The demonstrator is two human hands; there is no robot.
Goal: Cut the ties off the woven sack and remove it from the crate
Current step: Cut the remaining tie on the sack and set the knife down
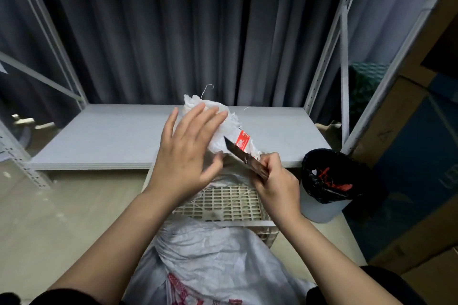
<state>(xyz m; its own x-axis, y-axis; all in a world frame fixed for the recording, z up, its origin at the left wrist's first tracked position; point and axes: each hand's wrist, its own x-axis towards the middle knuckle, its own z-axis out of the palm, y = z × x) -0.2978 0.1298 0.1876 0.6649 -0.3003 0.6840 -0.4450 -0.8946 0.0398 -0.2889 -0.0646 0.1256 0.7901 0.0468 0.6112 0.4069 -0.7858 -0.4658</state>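
Centrally, left hand (184, 153) spread wide, fingers (198, 119) loose against the bunched sack (223, 126) neck, raised above the crate (223, 203) and before the shelf (111, 136). Right hand (275, 181) clenched round a knife (238, 153), blade laid against the neck below a red label (242, 142). Rest of the sack crumpled over the crate's near edge; lined bin (327, 181) just right of the crate.
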